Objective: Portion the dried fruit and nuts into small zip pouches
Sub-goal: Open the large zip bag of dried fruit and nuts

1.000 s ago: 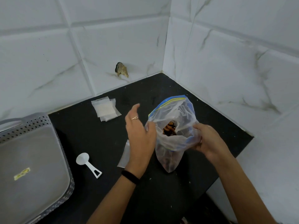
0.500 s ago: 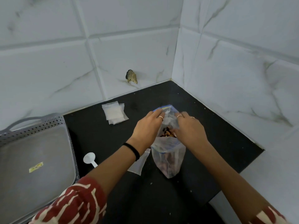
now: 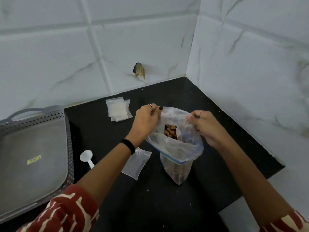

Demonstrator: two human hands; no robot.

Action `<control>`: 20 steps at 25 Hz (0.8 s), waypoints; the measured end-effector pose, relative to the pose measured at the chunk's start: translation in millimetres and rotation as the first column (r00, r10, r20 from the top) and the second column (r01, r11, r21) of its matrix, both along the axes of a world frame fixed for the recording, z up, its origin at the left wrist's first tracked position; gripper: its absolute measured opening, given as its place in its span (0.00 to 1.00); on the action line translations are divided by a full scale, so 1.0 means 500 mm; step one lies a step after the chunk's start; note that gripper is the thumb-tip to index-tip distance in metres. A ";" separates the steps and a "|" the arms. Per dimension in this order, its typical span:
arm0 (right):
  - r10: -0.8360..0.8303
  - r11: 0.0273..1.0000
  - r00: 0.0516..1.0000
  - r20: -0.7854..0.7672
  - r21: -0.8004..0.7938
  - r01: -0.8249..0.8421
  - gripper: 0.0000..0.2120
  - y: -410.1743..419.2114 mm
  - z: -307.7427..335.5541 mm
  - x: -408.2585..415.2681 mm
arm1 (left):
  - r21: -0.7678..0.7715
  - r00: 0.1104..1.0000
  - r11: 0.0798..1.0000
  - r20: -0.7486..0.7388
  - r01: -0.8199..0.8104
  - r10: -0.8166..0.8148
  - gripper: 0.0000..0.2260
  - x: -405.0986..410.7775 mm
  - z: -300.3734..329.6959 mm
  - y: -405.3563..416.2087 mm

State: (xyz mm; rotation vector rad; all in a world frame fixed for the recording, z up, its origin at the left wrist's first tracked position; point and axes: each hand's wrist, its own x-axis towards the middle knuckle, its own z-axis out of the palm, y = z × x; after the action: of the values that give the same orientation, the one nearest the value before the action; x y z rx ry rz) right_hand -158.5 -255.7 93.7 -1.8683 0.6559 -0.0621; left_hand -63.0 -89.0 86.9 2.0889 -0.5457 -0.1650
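A large clear zip bag (image 3: 177, 148) with a blue seal stands upright on the black counter (image 3: 103, 134). Dried fruit and nuts (image 3: 170, 132) show through its open mouth. My left hand (image 3: 145, 121) pinches the left side of the bag's rim. My right hand (image 3: 205, 126) grips the right side, and the mouth is held spread between them. One empty small zip pouch (image 3: 136, 163) lies flat just left of the bag, under my left wrist. A small stack of empty pouches (image 3: 117, 108) lies further back. A white plastic scoop (image 3: 87, 158) rests on the counter to the left.
A grey perforated tray (image 3: 33, 158) takes up the left side, its rim next to the scoop. Tiled walls close the counter at the back and right, meeting in a corner. The counter's right edge drops off near the lower right.
Both hands have moved apart along the bag's rim, pulling the mouth wide open. The rim now folds outward over the bag's sides. The camera has come closer.
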 end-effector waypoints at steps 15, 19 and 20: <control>0.117 0.993 0.952 -0.284 0.003 -0.121 0.18 0.010 -0.034 -0.018 | -0.213 0.810 0.873 -0.516 -0.438 0.281 0.14 -0.100 -0.101 -0.009; 0.134 0.931 0.977 -0.163 -0.318 -0.181 0.26 -0.001 -0.021 -0.070 | 0.036 0.925 0.939 -0.163 -0.341 0.342 0.34 -0.185 -0.059 0.021; 0.145 0.868 0.965 -0.219 -0.440 -0.230 0.29 0.005 -0.016 -0.080 | 0.132 0.935 0.927 -0.013 -0.350 0.355 0.35 -0.206 -0.057 0.023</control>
State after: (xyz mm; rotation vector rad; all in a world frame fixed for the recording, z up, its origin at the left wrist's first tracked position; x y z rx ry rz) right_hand -198.6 -253.1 85.8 -2.4165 0.6123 0.0869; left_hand -166.2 -77.7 58.3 2.2659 -0.1318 -0.0294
